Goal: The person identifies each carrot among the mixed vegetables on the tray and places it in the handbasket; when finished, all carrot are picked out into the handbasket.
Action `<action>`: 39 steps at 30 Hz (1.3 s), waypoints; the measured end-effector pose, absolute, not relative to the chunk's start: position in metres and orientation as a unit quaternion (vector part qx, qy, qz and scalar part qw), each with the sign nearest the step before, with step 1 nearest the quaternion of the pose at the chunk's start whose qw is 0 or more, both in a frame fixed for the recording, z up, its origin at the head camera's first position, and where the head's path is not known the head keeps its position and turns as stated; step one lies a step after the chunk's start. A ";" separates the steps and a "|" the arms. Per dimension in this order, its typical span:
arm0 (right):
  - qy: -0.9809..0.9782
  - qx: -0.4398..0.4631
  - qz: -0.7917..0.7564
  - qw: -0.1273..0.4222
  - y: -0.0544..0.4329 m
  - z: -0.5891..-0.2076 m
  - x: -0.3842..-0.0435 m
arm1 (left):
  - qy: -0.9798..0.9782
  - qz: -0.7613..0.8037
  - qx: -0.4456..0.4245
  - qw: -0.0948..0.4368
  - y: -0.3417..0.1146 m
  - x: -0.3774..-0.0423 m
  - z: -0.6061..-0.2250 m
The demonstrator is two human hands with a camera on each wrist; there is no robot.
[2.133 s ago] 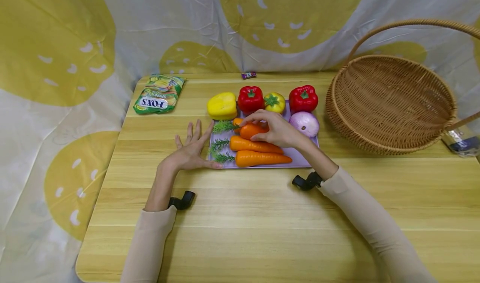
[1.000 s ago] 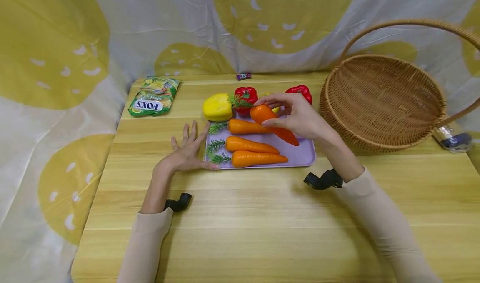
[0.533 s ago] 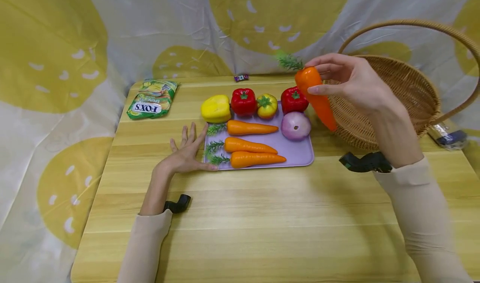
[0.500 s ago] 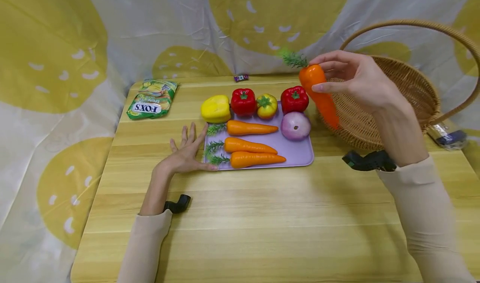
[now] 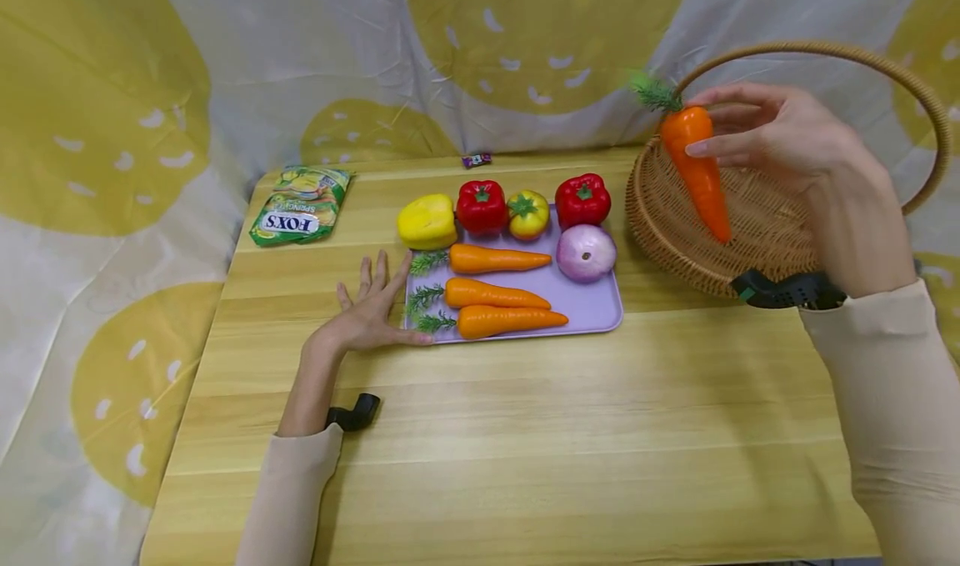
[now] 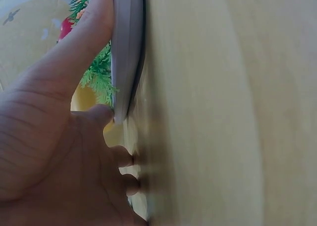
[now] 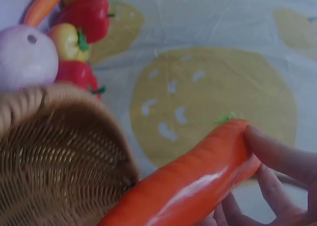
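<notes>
My right hand point(image 5: 787, 137) pinches an orange carrot point(image 5: 699, 170) by its thick end, green top up and tip slanting down, over the wicker basket point(image 5: 652, 241). The right wrist view shows the same carrot point(image 7: 188, 181) between thumb and fingers, beside the basket's rim. My left hand point(image 5: 367, 312) has its fingers spread at the left edge of a lilac tray point(image 5: 592, 308); in the left wrist view its thumb lies along the tray's side point(image 6: 128, 47). On the tray are three more carrots point(image 5: 498, 258) and a purple onion point(image 5: 586, 253).
Along the tray's back edge stand a yellow pepper point(image 5: 427, 222), two red peppers point(image 5: 482, 207) and a small yellow one with a green cap point(image 5: 528, 214). A green FOX'S bag point(image 5: 302, 205) lies back left, a small purple packet point(image 5: 476, 160) at the back edge. The basket handle point(image 5: 810, 47) arches high.
My right hand has taken the carrot from the back of the tray, lifted it and carried it right, over the basket. The left hand has stayed at the tray's edge.
</notes>
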State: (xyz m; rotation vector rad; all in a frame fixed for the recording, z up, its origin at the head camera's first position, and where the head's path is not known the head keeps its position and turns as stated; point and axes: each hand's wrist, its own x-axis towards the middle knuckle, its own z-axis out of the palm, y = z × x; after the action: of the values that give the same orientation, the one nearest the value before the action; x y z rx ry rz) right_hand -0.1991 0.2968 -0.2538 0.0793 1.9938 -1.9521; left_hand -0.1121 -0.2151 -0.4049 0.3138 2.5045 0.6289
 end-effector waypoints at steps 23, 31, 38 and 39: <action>0.745 0.137 -0.559 0.337 0.358 -0.290 -0.274 | 0.928 0.241 0.117 0.259 -0.214 -0.116 -0.405; 0.773 0.072 -0.450 0.441 0.369 -0.323 -0.291 | 0.928 0.243 0.119 0.257 -0.213 -0.115 -0.408; 0.753 0.091 -0.457 0.465 0.371 -0.349 -0.287 | 0.926 0.246 0.121 0.258 -0.211 -0.114 -0.409; 0.752 0.087 -0.458 0.466 0.371 -0.351 -0.287 | 0.926 0.247 0.121 0.258 -0.211 -0.114 -0.409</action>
State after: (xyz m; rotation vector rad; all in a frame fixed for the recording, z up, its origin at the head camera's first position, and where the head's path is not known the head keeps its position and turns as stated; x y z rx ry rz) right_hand -0.2867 0.3713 -0.3510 0.2137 1.8457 -1.1229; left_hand -0.1145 -0.2107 -0.4087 0.3288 2.5122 0.6699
